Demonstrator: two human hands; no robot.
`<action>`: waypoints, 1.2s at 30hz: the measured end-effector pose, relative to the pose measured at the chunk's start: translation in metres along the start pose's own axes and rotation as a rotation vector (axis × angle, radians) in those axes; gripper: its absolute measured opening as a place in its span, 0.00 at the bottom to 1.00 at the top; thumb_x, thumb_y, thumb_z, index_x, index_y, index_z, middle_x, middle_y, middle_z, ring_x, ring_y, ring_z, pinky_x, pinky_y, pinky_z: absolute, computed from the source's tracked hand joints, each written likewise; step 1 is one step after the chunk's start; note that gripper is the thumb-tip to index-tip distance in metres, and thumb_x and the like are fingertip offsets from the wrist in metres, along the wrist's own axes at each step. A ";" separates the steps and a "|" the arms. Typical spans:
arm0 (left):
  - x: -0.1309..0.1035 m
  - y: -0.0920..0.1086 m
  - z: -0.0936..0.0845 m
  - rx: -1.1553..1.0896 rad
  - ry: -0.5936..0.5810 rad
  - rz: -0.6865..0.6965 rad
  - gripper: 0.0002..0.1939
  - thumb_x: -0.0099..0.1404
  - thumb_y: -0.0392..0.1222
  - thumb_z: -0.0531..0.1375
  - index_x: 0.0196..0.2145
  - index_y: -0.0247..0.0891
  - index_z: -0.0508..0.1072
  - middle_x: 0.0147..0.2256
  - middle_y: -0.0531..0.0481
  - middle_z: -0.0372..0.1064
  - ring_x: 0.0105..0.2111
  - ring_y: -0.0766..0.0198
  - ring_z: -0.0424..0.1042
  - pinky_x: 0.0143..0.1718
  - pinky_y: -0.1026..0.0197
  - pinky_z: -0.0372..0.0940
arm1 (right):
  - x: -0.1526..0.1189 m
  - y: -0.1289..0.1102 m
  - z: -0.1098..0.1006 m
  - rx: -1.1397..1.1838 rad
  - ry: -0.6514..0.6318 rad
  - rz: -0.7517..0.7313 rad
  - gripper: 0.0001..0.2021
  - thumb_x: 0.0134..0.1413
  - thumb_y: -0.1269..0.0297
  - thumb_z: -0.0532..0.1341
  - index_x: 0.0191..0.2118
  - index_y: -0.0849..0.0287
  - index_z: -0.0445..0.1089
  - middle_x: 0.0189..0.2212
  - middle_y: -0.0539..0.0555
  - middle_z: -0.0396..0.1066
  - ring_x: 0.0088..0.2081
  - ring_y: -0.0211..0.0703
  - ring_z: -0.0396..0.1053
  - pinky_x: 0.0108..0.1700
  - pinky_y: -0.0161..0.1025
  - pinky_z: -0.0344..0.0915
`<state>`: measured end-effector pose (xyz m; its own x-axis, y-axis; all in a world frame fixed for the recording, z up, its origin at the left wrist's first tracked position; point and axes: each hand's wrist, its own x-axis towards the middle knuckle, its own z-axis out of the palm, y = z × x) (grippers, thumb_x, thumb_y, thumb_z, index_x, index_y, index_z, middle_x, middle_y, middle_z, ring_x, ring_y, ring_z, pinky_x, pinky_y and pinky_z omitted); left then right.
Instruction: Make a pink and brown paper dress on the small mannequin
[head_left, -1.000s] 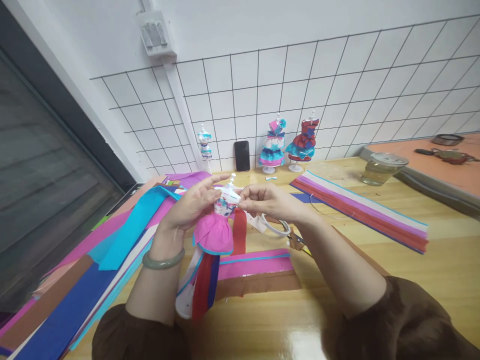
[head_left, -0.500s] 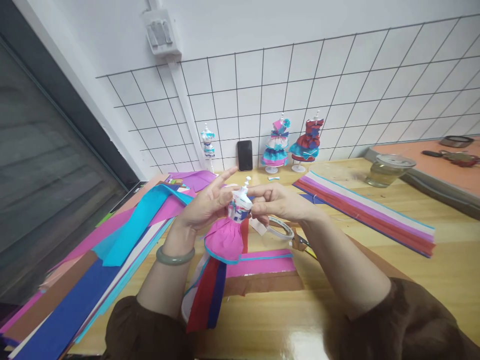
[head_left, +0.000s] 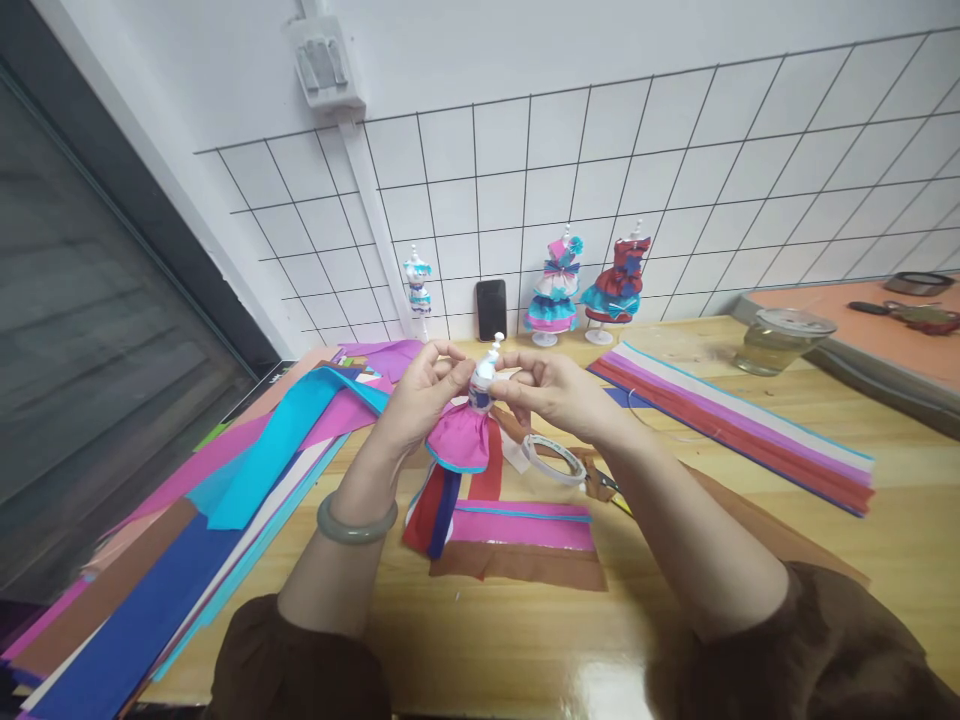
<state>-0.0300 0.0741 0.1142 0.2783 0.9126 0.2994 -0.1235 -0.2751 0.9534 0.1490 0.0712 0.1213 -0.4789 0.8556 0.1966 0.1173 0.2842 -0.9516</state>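
Note:
A small white dress-form mannequin (head_left: 482, 392) is held upright between my hands over the table. Its bodice has blue and white patches, and a pink crepe paper skirt (head_left: 461, 437) with a light-blue hem hangs below. Red, blue and white strips (head_left: 435, 508) trail beneath the skirt. My left hand (head_left: 426, 395) is closed, its thumb and fingertips at the bodice's left side. Opposite, my right hand (head_left: 551, 392) pinches the bodice at its right side. Whatever fine piece may lie under the fingertips is hidden. The mannequin's stand is not visible.
Pink and brown paper pieces (head_left: 525, 530) lie in front. Right of the mannequin are a tape roll (head_left: 555, 462) and a partly hidden cutter (head_left: 619, 500). Long paper strips (head_left: 135, 610) cover the left; striped paper (head_left: 735, 430) lies right. Dressed mannequins (head_left: 553, 290), a phone (head_left: 492, 310) and a cup (head_left: 780, 345) stand behind.
The mannequin has shifted slightly up and away from me with its skirt. My left index finger, stretched out before, has curled in toward the bodice. My right hand still grips the bodice.

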 end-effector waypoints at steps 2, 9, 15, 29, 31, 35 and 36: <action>-0.001 0.002 0.001 0.111 0.004 0.042 0.11 0.60 0.47 0.57 0.36 0.37 0.64 0.29 0.53 0.67 0.30 0.69 0.68 0.33 0.65 0.62 | 0.001 0.001 0.000 -0.014 0.043 0.001 0.21 0.47 0.51 0.61 0.41 0.63 0.67 0.14 0.45 0.62 0.16 0.31 0.58 0.20 0.30 0.55; -0.009 0.008 0.008 0.387 -0.050 0.092 0.19 0.53 0.41 0.64 0.41 0.40 0.63 0.42 0.47 0.69 0.45 0.59 0.67 0.46 0.55 0.59 | 0.001 0.002 0.002 -0.086 0.114 0.032 0.21 0.47 0.50 0.61 0.40 0.63 0.68 0.16 0.47 0.65 0.18 0.33 0.62 0.20 0.30 0.56; -0.009 0.004 0.012 0.535 0.043 0.182 0.14 0.55 0.36 0.60 0.40 0.41 0.64 0.41 0.48 0.69 0.44 0.60 0.68 0.47 0.54 0.60 | 0.003 0.006 0.001 -0.010 0.044 0.028 0.20 0.49 0.53 0.61 0.44 0.62 0.68 0.23 0.51 0.70 0.20 0.33 0.65 0.21 0.31 0.61; -0.011 0.019 -0.015 0.595 0.104 0.188 0.18 0.54 0.39 0.61 0.44 0.40 0.69 0.45 0.47 0.70 0.47 0.56 0.67 0.51 0.52 0.60 | 0.007 0.019 0.000 -0.019 0.015 0.059 0.08 0.49 0.65 0.61 0.36 0.61 0.67 0.25 0.49 0.67 0.23 0.33 0.66 0.22 0.30 0.61; -0.011 0.020 -0.018 0.603 0.107 0.181 0.18 0.54 0.40 0.62 0.44 0.39 0.69 0.45 0.47 0.70 0.47 0.56 0.67 0.50 0.53 0.60 | 0.006 0.017 -0.001 -0.040 0.006 0.016 0.09 0.50 0.60 0.60 0.32 0.62 0.67 0.21 0.47 0.64 0.21 0.31 0.62 0.21 0.30 0.57; -0.009 0.018 -0.022 0.595 0.091 0.168 0.19 0.54 0.40 0.62 0.45 0.37 0.69 0.44 0.46 0.70 0.46 0.57 0.68 0.50 0.54 0.60 | 0.007 0.016 -0.002 -0.113 0.064 -0.080 0.14 0.50 0.53 0.58 0.30 0.62 0.68 0.21 0.48 0.63 0.22 0.32 0.59 0.23 0.31 0.54; -0.009 0.018 -0.022 0.586 0.085 0.163 0.19 0.54 0.40 0.62 0.45 0.37 0.69 0.45 0.45 0.70 0.46 0.57 0.68 0.50 0.54 0.60 | 0.007 0.016 -0.002 -0.136 0.087 -0.101 0.15 0.51 0.53 0.58 0.30 0.62 0.68 0.22 0.48 0.64 0.23 0.33 0.59 0.24 0.31 0.54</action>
<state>-0.0556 0.0680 0.1276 0.2196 0.8590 0.4624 0.3926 -0.5117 0.7642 0.1496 0.0830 0.1077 -0.4182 0.8520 0.3148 0.1916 0.4215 -0.8863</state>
